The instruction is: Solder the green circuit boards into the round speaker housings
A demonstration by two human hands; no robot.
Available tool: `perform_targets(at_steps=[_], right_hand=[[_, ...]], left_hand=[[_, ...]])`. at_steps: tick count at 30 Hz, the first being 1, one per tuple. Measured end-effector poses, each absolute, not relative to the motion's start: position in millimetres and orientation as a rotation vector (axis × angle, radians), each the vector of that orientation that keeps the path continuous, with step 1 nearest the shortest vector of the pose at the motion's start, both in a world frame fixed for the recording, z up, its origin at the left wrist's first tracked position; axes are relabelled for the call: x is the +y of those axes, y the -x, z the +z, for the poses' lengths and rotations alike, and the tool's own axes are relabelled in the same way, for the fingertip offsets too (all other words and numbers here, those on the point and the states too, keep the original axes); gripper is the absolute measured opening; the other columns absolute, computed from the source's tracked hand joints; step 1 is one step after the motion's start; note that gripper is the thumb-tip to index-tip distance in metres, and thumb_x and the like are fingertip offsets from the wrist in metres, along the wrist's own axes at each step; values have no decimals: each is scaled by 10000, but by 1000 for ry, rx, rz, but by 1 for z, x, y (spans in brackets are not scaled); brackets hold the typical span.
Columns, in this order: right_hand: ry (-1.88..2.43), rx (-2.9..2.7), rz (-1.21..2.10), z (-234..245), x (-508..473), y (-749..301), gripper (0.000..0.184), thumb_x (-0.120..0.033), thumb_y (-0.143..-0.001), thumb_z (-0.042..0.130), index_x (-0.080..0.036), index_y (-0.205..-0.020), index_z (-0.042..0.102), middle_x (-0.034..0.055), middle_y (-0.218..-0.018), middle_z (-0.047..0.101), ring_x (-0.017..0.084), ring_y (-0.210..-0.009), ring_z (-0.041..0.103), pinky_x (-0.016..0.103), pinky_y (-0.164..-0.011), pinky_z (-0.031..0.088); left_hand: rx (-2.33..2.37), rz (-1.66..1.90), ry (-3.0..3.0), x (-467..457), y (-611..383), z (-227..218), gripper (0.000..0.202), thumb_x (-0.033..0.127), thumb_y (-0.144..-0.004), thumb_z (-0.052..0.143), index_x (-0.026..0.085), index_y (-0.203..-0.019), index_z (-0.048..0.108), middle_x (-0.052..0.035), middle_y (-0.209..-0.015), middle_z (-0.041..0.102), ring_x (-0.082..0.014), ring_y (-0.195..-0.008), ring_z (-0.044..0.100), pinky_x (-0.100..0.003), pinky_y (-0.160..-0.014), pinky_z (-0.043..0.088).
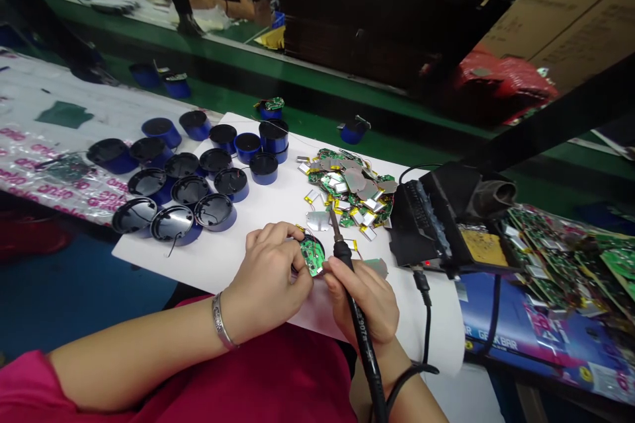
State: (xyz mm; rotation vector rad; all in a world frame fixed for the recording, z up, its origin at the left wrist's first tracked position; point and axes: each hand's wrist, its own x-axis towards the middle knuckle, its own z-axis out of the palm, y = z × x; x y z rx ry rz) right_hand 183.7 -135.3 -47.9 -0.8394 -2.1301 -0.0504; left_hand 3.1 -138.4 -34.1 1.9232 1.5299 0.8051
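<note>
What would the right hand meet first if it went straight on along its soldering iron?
Probably the pile of batteries and green boards, just past the tip of the soldering iron, though depth is unclear.

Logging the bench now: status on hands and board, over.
Left hand pinching round green board. Right hand gripping soldering iron, tip pointing past board. Parts pile just beyond tip.

Bright overhead light on near white sheet; glare on glossy black caps at left. Far edges dim, bowed, slightly soft.
</note>
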Motion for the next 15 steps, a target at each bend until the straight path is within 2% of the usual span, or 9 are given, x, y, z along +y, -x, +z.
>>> perform_targets(at_steps=[4, 9, 12, 15], right_hand=[[837, -2132, -127, -50, -136, -184, 383, -74, -870, 597, -169, -1241, 583, 76, -796, 736, 181, -705, 697, 287, -620, 563], [816, -2098, -117, -53, -135, -183, 384, -78, -863, 607, -175, -1234, 587, 75, -792, 732, 184, -697, 698, 298, -627, 577], [834, -2066, -152, -54, -134, -186, 401, -71, -857, 606, -177, -1244, 586, 81, -813, 738, 194, -724, 710, 309, -637, 590], [885, -1996, -229, -55, -135, -190, 408, -64, -847, 609, -170, -1241, 593, 91, -835, 743, 201, -728, 710, 326, -643, 598]], left_hand=[[1472, 752, -1970, -136, 3, -28, 129, 137, -795, 591, 190, -681, 560, -99, -1096, 593, -288, -1187, 526, -461, -945, 446], [1393, 628, -2094, -129, 5, -24, 126, 251, -829, 648, 190, -757, 565, -135, -1180, 591, -296, -1185, 546, -435, -988, 488], [1419, 505, -2204, -125, 2, -21, 103, 216, -803, 657, 181, -767, 567, -136, -1114, 627, -301, -1086, 591, -431, -943, 507], [1403, 411, -2296, -117, 4, -6, 104, 196, -770, 664, 186, -748, 563, -98, -969, 638, -272, -949, 615, -374, -820, 524]])
